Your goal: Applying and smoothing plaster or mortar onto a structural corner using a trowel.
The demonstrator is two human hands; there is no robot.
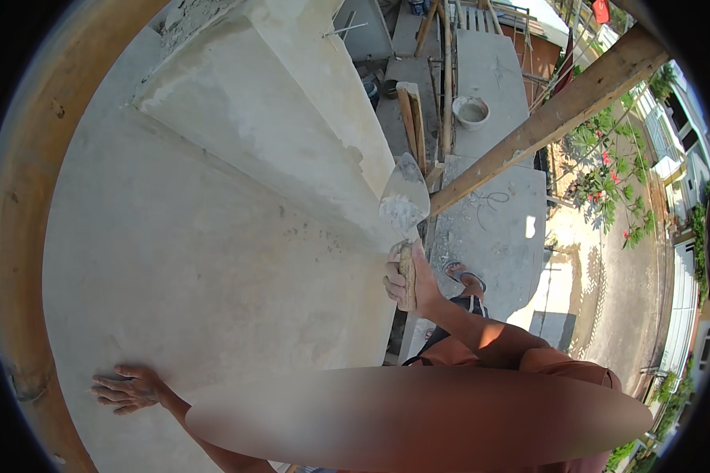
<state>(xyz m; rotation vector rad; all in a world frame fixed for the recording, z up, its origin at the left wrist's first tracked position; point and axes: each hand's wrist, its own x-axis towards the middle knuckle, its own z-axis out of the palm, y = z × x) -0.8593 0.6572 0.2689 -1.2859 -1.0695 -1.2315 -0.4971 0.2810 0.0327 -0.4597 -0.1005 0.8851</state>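
Observation:
My left hand (128, 389) lies flat with fingers spread on a grey plastered wall (213, 276), at the lower left. In my right hand (420, 277) is a trowel (405, 193), its wooden handle wrapped by my fingers. The pointed metal blade tips away from me, with a clump of pale plaster (401, 211) on it near the handle. Just left of the blade is the edge of a paler, angled wall face (323, 134), its surface patchy. Part of the trowel handle is hidden by my fingers.
A wooden pole (552, 118) slants across the right; a thick bamboo pole (24, 236) curves along the left. Scaffold boards (493, 205) lie beside the wall, carrying a bucket (471, 113) and a loose wire. Wood pieces (410, 118) stand ahead. A street lies below, right.

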